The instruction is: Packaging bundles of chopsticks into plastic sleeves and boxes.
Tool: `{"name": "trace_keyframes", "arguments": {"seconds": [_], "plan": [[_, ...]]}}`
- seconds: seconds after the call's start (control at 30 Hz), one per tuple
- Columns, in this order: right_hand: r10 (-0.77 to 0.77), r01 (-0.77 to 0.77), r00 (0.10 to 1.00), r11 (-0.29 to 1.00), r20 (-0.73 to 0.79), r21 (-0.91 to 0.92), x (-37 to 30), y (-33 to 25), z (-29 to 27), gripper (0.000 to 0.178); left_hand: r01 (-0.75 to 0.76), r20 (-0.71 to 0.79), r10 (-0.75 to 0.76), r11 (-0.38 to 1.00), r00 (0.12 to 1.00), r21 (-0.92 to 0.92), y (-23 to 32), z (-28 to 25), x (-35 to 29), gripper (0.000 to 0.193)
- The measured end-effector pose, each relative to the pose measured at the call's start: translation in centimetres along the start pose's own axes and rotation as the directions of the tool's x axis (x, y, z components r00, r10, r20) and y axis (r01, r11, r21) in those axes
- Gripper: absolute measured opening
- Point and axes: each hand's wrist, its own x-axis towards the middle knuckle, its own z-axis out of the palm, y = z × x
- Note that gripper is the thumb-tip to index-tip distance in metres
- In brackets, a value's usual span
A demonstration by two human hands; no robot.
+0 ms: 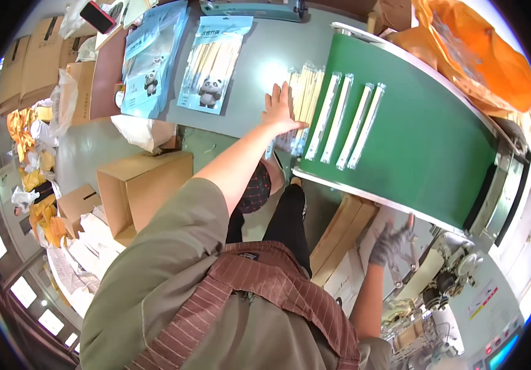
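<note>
My bare left hand (279,112) lies with fingers spread at the left side of a pile of wrapped chopsticks (306,98), its thumb reaching over them. The pile rests where the grey table meets the green conveyor belt (426,142). Several more wrapped chopsticks (355,126) lie apart on the belt, roughly side by side. By the belt's near edge is my right hand (392,243) in a grey glove with bare fingertips; its fingers are stretched out and nothing shows in them. A clear-fronted bag with a panda print (213,65), filled with chopsticks, lies left on the table.
Flat blue bags (148,68) are stacked at the table's left end, near a phone (97,16). A blue-grey device (253,7) sits at the back. An orange sack (481,55) borders the belt. Cardboard boxes (148,191) stand below; machinery (444,277) is at lower right.
</note>
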Motion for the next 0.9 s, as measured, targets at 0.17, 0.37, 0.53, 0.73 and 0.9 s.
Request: {"name": "trace_keyframes", "arguments": {"seconds": [0.17,0.37,0.53,0.73,0.9], "plan": [[-0.271,0.271,0.962,0.962,0.021,0.003,6.2,-9.2,12.7,0.059,-0.054,0.026,0.056,0.996,0.998,-0.066,1.0,-0.2,0.4,0.121],[-0.296,0.319,0.947,0.918,0.126,-0.234,1.1,-20.2,22.4,0.067,-0.039,-0.142,0.031,0.998,0.989,-0.052,-1.4,-0.8,0.3,0.108],[-0.013,0.003,0.983,0.998,0.183,0.057,-0.9,-21.7,28.2,0.067,0.018,-0.354,-0.048,0.996,0.934,-0.088,-6.9,-4.0,3.5,0.1],[-0.242,0.238,0.97,0.928,0.025,-0.285,-2.0,-24.3,31.9,0.058,-0.379,-0.25,0.292,0.805,0.923,-0.458,-12.9,-7.8,5.1,0.095],[0.274,-0.301,0.952,0.916,-0.137,-0.263,0.7,-19.6,30.1,0.056,-0.378,-0.312,0.243,0.771,0.918,-0.512,-18.1,-12.5,7.7,0.074]]}}
